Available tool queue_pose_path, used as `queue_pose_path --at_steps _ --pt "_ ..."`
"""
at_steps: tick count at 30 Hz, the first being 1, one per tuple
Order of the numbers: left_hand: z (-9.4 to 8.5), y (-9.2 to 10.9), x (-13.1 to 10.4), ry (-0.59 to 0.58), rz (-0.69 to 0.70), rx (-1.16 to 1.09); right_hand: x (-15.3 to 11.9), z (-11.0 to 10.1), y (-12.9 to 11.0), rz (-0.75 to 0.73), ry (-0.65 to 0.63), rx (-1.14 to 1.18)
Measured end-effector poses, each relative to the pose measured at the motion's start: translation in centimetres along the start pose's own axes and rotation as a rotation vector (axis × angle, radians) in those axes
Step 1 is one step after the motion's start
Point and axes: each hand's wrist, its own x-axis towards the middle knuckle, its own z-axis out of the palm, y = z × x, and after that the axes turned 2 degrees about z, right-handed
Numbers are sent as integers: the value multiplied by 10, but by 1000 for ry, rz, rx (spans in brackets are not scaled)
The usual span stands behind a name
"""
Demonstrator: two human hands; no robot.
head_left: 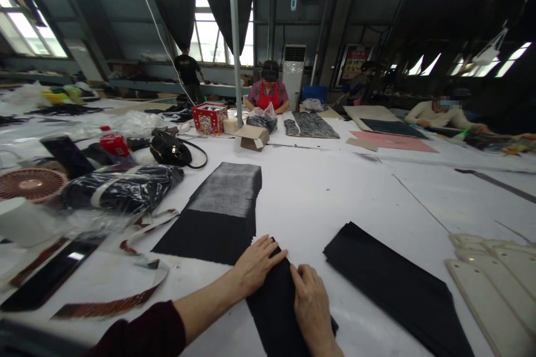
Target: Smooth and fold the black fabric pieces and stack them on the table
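Note:
A narrow piece of black fabric point(274, 307) lies on the white table right in front of me. My left hand point(257, 265) rests flat across its far end, fingers stretched out. At the fabric's right edge is my right hand point(312, 304), its fingers curled and closed on that edge; the fingertips are partly hidden. Just beyond my left hand lies another black fabric panel point(205, 234), its far half covered by a greyish patch. To the right sits a stack of folded black fabric point(397, 284).
Pale flat templates point(494, 284) pile up at the right edge. On the left are a measuring tape point(109, 307), a phone point(52, 270), a plastic-wrapped bundle point(125, 184), a pink fan point(29, 184) and a black handbag point(170, 148). Co-workers sit across the table.

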Motion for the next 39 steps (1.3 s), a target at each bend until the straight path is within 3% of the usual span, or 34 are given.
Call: queue_pose_path --at_steps 10,20,25,34,39 --pt "-3 14 6 21 108 20 -21 -24 5 27 -29 16" --pt "-8 28 7 -14 163 15 -45 -33 18 35 -18 51" --pt "-10 38 9 -83 127 -26 -53 -41 22 21 -7 87" --pt "-9 53 9 -63 191 -5 -62 -52 24 50 -51 83" --pt "-11 63 11 -148 160 -51 -71 -61 25 62 -56 103"
